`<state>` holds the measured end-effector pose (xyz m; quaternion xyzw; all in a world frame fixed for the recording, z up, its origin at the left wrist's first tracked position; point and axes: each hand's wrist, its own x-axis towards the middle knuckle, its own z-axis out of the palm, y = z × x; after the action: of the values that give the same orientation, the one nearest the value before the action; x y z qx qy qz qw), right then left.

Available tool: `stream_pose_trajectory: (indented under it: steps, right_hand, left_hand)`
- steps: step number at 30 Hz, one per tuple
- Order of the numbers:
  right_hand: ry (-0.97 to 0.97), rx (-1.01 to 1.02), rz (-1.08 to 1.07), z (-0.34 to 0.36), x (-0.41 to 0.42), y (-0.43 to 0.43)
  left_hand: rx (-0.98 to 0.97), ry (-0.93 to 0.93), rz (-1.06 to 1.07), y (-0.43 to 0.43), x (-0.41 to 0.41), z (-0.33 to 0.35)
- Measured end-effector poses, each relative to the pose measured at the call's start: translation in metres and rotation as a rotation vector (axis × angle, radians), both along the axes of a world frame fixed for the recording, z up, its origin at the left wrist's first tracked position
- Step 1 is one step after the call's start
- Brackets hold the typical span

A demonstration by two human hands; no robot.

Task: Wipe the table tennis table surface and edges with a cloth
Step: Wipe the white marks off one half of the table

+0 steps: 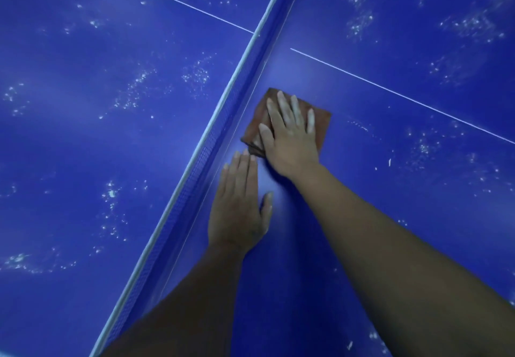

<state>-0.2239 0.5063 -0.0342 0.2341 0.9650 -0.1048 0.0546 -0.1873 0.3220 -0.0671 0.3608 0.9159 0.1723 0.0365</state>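
Observation:
The blue table tennis table [390,189] fills the view, crossed by its net [223,117] running from the lower left to the top centre. A folded brown cloth [323,122] lies flat on the surface just right of the net. My right hand [289,134] presses on the cloth with straight, spread fingers. My left hand [239,206] rests flat on the bare surface below the cloth, beside the net, holding nothing.
White dusty specks [133,89] are scattered over the half left of the net and over the far right of this half [423,147]. A thin white centre line [404,96] crosses the table. The patch around my hands shows no specks.

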Motion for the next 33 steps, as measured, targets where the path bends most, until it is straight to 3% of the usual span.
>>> stream_pose_trajectory:
  steps: [6,13,22,27,33]
  right_hand:
    - [0.111,0.058,-0.051,-0.014,0.013,0.076]
    - [0.021,0.068,-0.313,-0.007,0.086,0.13]
    - [0.05,0.111,-0.079,-0.013,-0.025,0.083]
    - [0.097,0.154,-0.231,-0.021,0.03,0.143]
    - [-0.017,0.138,-0.563,-0.021,0.124,0.203]
  left_hand:
    - [0.023,0.045,-0.006,-0.001,0.002,-0.011]
    - [-0.026,0.032,-0.014,0.0,0.003,-0.009]
    - [-0.02,0.073,-0.011,0.0,0.001,-0.012]
    - [-0.039,0.064,-0.018,0.0,0.0,-0.01]
    - [-0.037,0.05,-0.012,0.001,0.001,-0.01]
